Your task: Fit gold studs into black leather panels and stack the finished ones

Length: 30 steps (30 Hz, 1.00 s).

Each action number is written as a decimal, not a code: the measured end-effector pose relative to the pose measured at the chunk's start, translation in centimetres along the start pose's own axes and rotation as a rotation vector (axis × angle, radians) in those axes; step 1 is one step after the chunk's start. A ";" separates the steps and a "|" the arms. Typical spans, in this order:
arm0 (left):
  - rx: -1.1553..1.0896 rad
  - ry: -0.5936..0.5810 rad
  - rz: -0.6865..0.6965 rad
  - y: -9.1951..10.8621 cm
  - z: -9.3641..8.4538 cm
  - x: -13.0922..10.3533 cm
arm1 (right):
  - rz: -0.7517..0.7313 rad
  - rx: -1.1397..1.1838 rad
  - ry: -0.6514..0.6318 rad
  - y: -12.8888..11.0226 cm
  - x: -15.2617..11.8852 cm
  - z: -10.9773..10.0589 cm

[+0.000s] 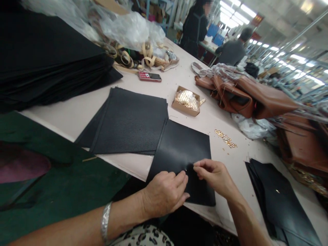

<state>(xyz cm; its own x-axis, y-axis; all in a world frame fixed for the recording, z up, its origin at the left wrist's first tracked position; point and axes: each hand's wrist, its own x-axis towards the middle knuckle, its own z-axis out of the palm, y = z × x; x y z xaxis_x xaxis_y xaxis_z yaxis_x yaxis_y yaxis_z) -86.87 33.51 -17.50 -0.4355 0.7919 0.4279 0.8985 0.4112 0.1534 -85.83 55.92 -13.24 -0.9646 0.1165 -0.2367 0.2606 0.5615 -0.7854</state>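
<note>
Panel, black and smooth-faced, lies at the near edge of the worktop, a gold speck on it too small to identify. Left hand curls its fingers over it; right hand pinches thumb and forefinger together, though whether either grips anything cannot be told. Brown bags line the pale far edge, two people beyond

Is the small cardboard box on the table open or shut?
Open: no lid covers the box, and gold pieces show inside it.
</note>
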 end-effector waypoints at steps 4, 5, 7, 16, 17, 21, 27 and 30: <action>-0.028 -0.017 0.011 -0.1 -0.1 0.0 | -0.041 -0.122 -0.081 -1.7 -0.8 2.3; -0.034 -0.018 0.013 -0.1 -0.1 0.0 | -0.042 -0.146 -0.093 -1.9 -0.8 2.4; -0.044 -0.017 0.013 -0.1 0.0 0.0 | -0.028 -0.167 -0.112 -2.1 -0.7 2.3; -0.059 0.029 0.022 -0.3 0.6 -0.1 | 0.139 -0.146 -0.190 -2.3 0.9 2.3; -0.067 0.037 0.023 -0.3 0.6 -0.1 | 0.154 -0.158 -0.200 -2.4 1.1 2.2; -0.082 0.064 0.009 -0.3 0.5 -0.1 | 0.204 -0.208 -0.239 -3.0 1.7 2.0; -0.089 0.094 -0.001 -0.2 0.5 -0.1 | 0.271 -0.255 -0.300 -3.6 2.3 1.6; -0.101 0.124 -0.014 -0.2 0.5 -0.1 | 0.326 -0.282 -0.311 -4.4 2.8 1.5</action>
<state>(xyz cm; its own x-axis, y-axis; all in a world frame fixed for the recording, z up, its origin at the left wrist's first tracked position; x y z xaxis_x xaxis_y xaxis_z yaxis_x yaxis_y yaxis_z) -87.05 33.59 -17.99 -0.4435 0.7219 0.5312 0.8961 0.3695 0.2459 -89.67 52.51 -11.30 -0.7663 0.0981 -0.6350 0.4826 0.7403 -0.4681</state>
